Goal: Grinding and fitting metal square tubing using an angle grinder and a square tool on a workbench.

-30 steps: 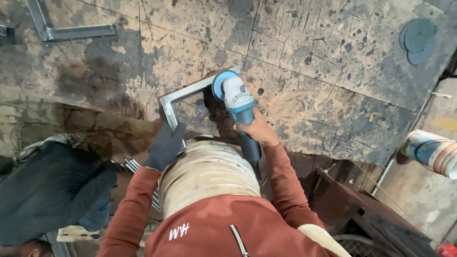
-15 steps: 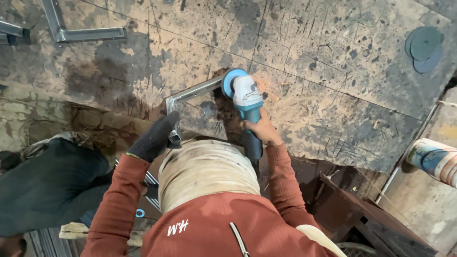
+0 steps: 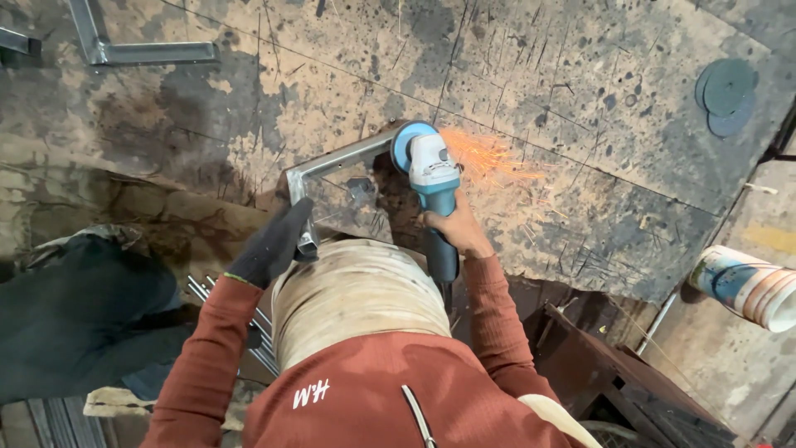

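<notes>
On the scorched workbench (image 3: 580, 99), right hand (image 3: 452, 231) wrapped tight around teal angle grinder (image 3: 431, 178), disc at metal frame (image 3: 332, 170) corner, sparks (image 3: 489, 156) flying right. Gloved left hand (image 3: 272, 247) clamped on the frame's near leg.

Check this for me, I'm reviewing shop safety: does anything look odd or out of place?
One mismatch: the left hand wears a dark glove and steadies the metal angle frame, but the right hand grips the blue angle grinder bare, close to the orange sparks spraying over the scarred worktable.
</notes>
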